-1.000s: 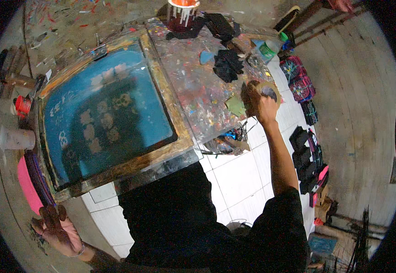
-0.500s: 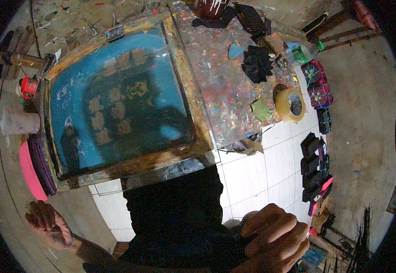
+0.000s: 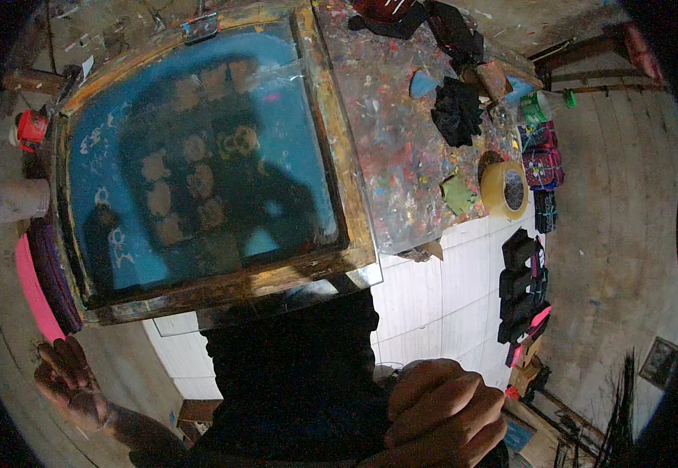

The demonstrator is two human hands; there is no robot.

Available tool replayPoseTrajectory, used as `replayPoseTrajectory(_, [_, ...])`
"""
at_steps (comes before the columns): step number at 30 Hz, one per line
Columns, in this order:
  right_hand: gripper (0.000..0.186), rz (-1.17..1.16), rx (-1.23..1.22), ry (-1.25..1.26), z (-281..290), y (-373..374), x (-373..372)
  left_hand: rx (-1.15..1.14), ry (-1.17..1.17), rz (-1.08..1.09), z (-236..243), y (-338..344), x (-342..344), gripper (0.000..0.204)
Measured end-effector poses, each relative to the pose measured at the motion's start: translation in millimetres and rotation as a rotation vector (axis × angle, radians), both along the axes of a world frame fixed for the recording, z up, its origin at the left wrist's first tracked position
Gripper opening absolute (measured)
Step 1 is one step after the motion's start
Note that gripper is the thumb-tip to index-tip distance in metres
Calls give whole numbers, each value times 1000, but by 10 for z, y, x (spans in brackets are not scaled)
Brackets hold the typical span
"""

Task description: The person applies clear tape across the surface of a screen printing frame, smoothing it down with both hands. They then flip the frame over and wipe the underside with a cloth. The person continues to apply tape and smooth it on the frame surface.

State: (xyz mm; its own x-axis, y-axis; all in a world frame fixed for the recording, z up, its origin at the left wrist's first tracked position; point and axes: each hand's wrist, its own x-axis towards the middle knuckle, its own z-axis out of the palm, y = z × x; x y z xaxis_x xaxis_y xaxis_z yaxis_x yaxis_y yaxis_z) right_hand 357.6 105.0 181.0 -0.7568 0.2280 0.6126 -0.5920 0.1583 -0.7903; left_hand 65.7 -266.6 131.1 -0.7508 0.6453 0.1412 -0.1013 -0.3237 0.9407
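Near the lower left, my left hand (image 3: 70, 386) has loosely curled, slightly separated fingers and nothing visible in it, just below a pink-and-purple stack (image 3: 38, 281). My right hand (image 3: 444, 409) is closed at the bottom centre, against my dark clothing, hiding whatever it may hold. Above both lies a wood-framed screen (image 3: 292, 234) with a blue mesh and pale patterns, shadowed across its middle. To its right, on the paint-spattered tabletop (image 3: 385, 156), rest a yellow tape roll (image 3: 493, 201), a green scrap (image 3: 457, 193) and a crumpled black cloth (image 3: 454, 109).
A cloudy cup (image 3: 15, 199) and red container (image 3: 31, 125) stand left of the screen. A green bottle (image 3: 535, 105) lies at the table's far right. Beyond are tied bundles (image 3: 541, 168) and black stacks (image 3: 518, 281) beside white tiles (image 3: 421, 304).
My right hand has left the tape roll, drawn down toward my body and closed. The tape stays on the table. The view has shifted, and my left hand stays low at the left.
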Motion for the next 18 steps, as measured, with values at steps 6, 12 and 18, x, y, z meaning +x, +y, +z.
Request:
replayPoseTrajectory(6, [10,-273,-30,-534,-405,150,-111,-708,269,591,-444,456,402,23])
replayPoseTrajectory(12, [7,-709,-320,-951,-1360,324,-384,-934,78,13,-755,1493,189,18])
replayPoseTrajectory(18, [13,-855,161,-910,-1417,208,-597,-884,261,25,-974,1540,41,25])
